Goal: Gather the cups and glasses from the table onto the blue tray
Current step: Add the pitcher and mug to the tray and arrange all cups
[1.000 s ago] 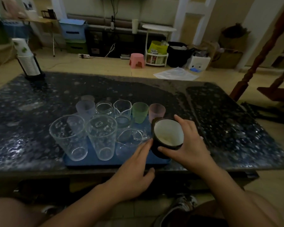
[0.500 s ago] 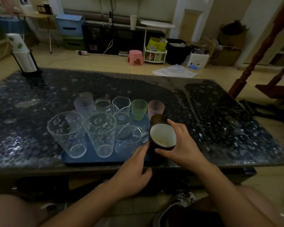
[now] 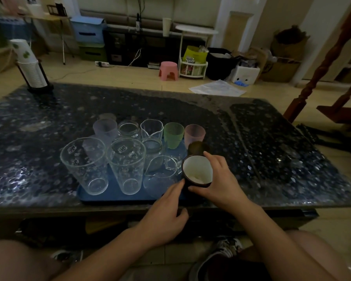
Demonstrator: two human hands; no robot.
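A blue tray [image 3: 109,196] lies at the near edge of the dark table [image 3: 272,155]. On it stand two tall clear glasses [image 3: 85,165] [image 3: 127,165], a clear pitcher [image 3: 160,175], several small clear, purple, green [image 3: 173,134] and pink [image 3: 194,133] cups, and a dark cup [image 3: 197,148]. My right hand [image 3: 221,179] grips a dark mug with a white inside [image 3: 198,172] upright at the tray's right end. My left hand [image 3: 166,211] rests at the tray's front edge, fingertips touching the mug's left side.
A stack of paper cups in a black holder [image 3: 31,67] stands at the table's far left corner. Beyond the table are a pink stool [image 3: 168,71], storage boxes and a wooden stair post [image 3: 322,63]. My knees are below the table's near edge.
The mug, tilted toward me a second ago, has been brought upright and lowered at the tray's right end. My left hand has stayed by the tray's front edge.
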